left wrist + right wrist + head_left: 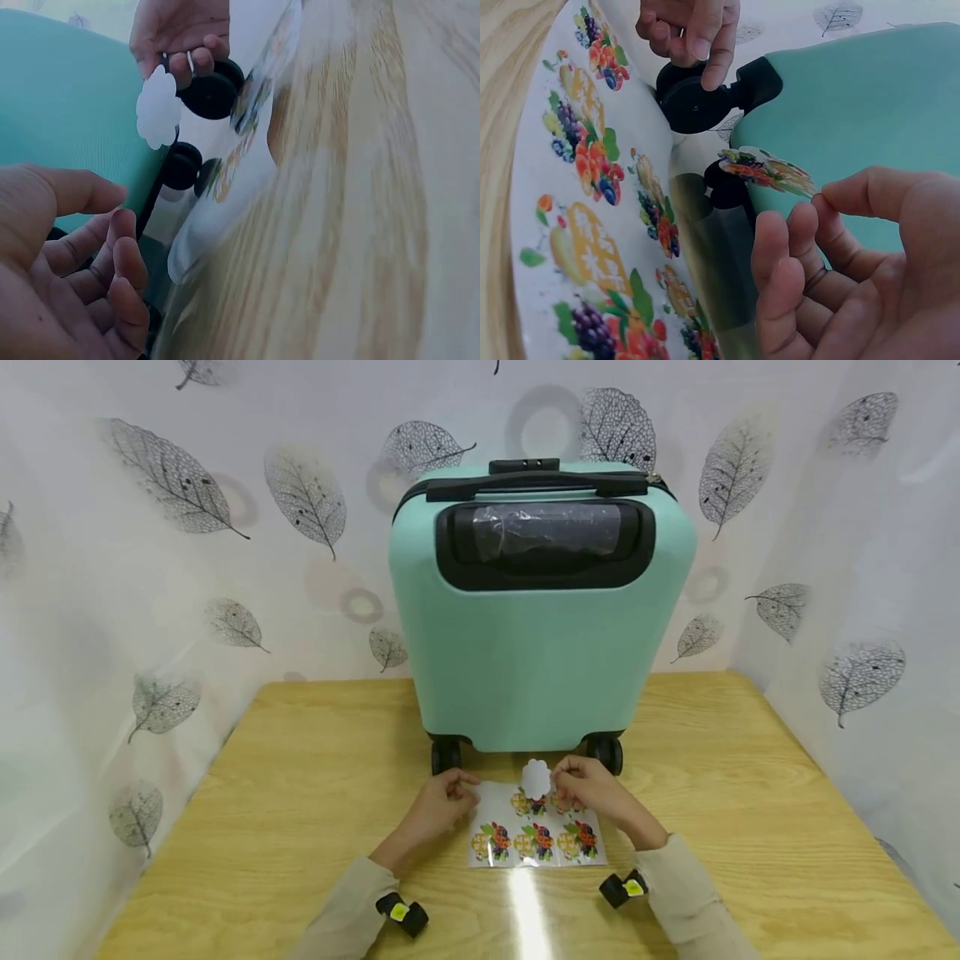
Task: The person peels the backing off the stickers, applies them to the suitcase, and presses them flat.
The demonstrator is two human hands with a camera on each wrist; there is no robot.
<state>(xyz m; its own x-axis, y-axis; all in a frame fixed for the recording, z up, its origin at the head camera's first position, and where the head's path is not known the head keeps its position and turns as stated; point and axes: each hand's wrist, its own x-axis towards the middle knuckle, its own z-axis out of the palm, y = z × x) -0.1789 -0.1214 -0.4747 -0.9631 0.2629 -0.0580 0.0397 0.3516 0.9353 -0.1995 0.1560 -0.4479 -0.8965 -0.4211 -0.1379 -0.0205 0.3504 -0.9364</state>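
My right hand (592,789) pinches a peeled sticker (769,171) by its edge between thumb and index finger. Its fruit print shows in the right wrist view; the white scalloped back of the sticker (158,109) faces the left wrist view. Below it lies the sticker sheet (504,802), printed with several fruit designs, its surface bowed in both wrist views. Beside the sheet's upper left corner is my left hand (441,806), fingers loosely bent. Nothing shows between that hand's thumb and fingers (129,262) in the left wrist view.
A mint green suitcase (543,668) stands upright just behind the sheet, on black wheels (446,755). The wooden table (315,760) carries everything, with a leaf-patterned curtain (315,577) behind and at the sides. A bright reflection falls in front of the sheet.
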